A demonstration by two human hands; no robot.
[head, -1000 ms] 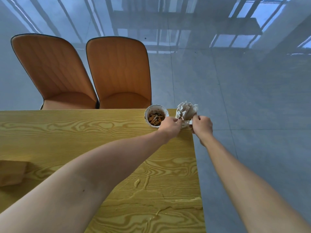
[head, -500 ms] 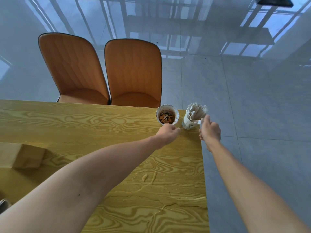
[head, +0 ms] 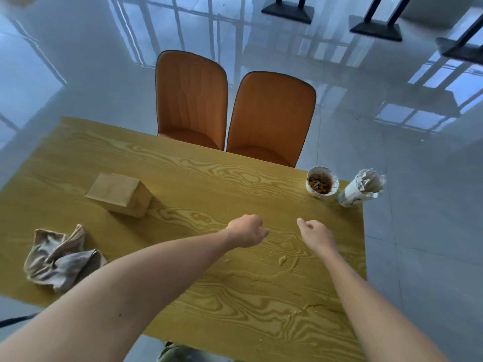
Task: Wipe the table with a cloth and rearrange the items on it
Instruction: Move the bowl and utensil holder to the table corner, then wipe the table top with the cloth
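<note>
Both my left hand (head: 247,230) and right hand (head: 315,234) hover loosely curled, holding nothing; next I'd grab the crumpled grey-brown cloth (head: 60,258) and wipe the yellow wood-grain desk (head: 209,184).

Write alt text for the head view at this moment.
Two bare hands, left and right, hover empty over a yellow wood-grain table. A crumpled cloth and wooden box lie left; a cup of cigarette butts and a cup of paper packets stand at the far right corner.

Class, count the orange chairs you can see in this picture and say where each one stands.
2. The left chair and the right chair stand side by side at the table's far edge. No others show; any beyond the frame cannot be seen.
</note>
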